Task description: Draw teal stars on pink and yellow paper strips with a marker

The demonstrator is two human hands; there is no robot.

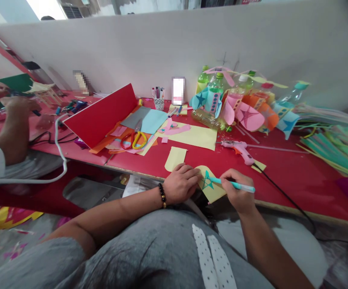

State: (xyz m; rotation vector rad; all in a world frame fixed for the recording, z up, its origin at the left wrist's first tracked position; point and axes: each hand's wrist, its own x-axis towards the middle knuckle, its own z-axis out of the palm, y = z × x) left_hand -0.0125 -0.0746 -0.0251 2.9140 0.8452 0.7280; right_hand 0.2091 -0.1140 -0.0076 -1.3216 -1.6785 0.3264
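A yellow paper piece (214,196) with a rounded end lies at the table's front edge, with a star outlined and partly coloured green on it. My right hand (238,190) is closed around a turquoise marker (242,186), its tip on the star. At the paper's left side, my left hand (182,182) has its fingers bent and together, holding the edge; its thumb is hidden. Just beyond that hand lies another yellow paper piece (176,158). A pink glue gun (238,149) rests farther back on the right.
Scissors (139,140) lie on coloured paper beside a standing red board (101,116). Decorated plastic bottles (243,100) stand along the partition, near a cup of pens (158,103) and a phone (178,91). Colourful strips (336,148) fill the right. Another person's hands (20,104) work at left.
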